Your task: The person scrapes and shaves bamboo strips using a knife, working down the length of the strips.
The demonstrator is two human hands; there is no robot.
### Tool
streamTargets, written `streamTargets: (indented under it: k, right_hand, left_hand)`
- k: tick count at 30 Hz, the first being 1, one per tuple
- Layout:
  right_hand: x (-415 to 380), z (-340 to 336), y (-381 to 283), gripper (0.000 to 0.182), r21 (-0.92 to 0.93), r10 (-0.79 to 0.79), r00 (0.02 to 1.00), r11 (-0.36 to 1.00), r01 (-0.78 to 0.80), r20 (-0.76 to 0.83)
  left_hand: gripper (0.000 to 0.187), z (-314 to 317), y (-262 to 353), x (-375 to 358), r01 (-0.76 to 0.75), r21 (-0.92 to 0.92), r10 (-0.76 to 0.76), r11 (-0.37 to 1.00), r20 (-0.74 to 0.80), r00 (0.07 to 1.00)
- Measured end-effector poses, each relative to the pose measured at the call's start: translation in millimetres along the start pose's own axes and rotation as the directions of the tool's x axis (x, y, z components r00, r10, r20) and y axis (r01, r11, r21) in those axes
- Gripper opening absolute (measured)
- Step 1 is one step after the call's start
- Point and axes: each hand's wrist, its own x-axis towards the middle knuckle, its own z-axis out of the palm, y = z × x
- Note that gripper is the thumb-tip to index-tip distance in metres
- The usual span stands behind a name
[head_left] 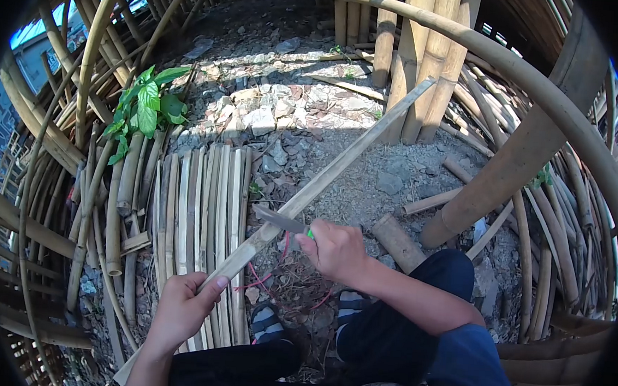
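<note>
Left hand (183, 305) grips our long pale split-bamboo strip (324, 180) near its lower end; right hand (335, 251) clenches a green-handled knife (282, 222), blade laid on the strip's mid-length. We judge trimming barely begun: the upper stretch appears unworked.

Split bamboo slats (202, 208), 9 o'clock; leafy plant (148, 102), 10 o'clock; upright bamboo poles (416, 58), 1 o'clock; stony ground (286, 107), 12 o'clock.
</note>
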Motion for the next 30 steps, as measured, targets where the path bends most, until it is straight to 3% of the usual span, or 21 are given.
streamTargets:
  k: [2, 5, 8, 10, 11, 13, 19, 22, 24, 26, 30]
  right_hand:
    - [15, -12, 30, 0.044, -0.111, 0.312, 0.949, 0.946, -0.306, 0.042]
    - [20, -23, 49, 0.046, -0.121, 0.419, 0.906, 0.904, -0.41, 0.059]
    - [5, -15, 4, 0.045, 0.041, 0.328, 0.936, 0.941, -0.336, 0.129]
    - [-3, -9, -25, 0.042, 0.162, 0.13, 0.973, 0.973, -0.162, 0.19]
    - [-2, -6, -25, 0.042, 0.173, 0.125, 0.974, 0.972, -0.159, 0.191]
    - [-1, -3, -18, 0.038, 0.052, -0.016, 0.993, 0.999, 0.01, 0.115]
    - [3, -2, -6, 0.035, -0.006, -0.134, 0.991, 0.991, 0.134, -0.018]
    - [3, -4, -3, 0.037, -0.063, -0.115, 0.993, 0.991, 0.117, 0.028]
    - [6, -3, 17, 0.04, -0.131, 0.285, 0.958, 0.951, -0.279, 0.034]
    - [23, -30, 69, 0.041, -0.263, 0.53, 0.846, 0.825, -0.501, 0.05]
    - [17, -27, 44, 0.044, -0.112, 0.437, 0.897, 0.897, -0.428, 0.067]
  left_hand:
    - [0.039, -5, -4, -4, -0.02, 0.065, 0.026, 0.998, -0.089, 0.996]
    - [0.039, -6, -7, -4, -0.004, 0.074, 0.009, 0.997, -0.069, 0.998]
    - [0.039, -2, -5, 3, -0.009, 0.053, 0.012, 0.999, -0.051, 0.999]
    - [0.039, 2, 0, 1, -0.014, 0.017, 0.015, 1.0, -0.044, 0.999]
    - [0.038, 2, 1, -1, -0.007, 0.023, 0.007, 1.0, -0.036, 0.999]
    - [0.038, 1, 3, -2, -0.002, 0.057, 0.003, 0.998, -0.029, 1.0]
    - [0.043, 1, 3, -4, -0.027, 0.05, 0.029, 0.998, -0.033, 0.999]
    - [0.044, 2, 6, -6, -0.022, 0.059, 0.024, 0.998, -0.041, 0.999]
    - [0.043, -8, -6, -6, -0.019, 0.057, 0.024, 0.998, -0.084, 0.996]
    - [0.043, -17, -17, -10, -0.006, 0.055, 0.012, 0.998, -0.122, 0.992]
    - [0.042, -16, -13, -6, 0.027, -0.044, -0.031, 0.999, -0.093, 0.995]
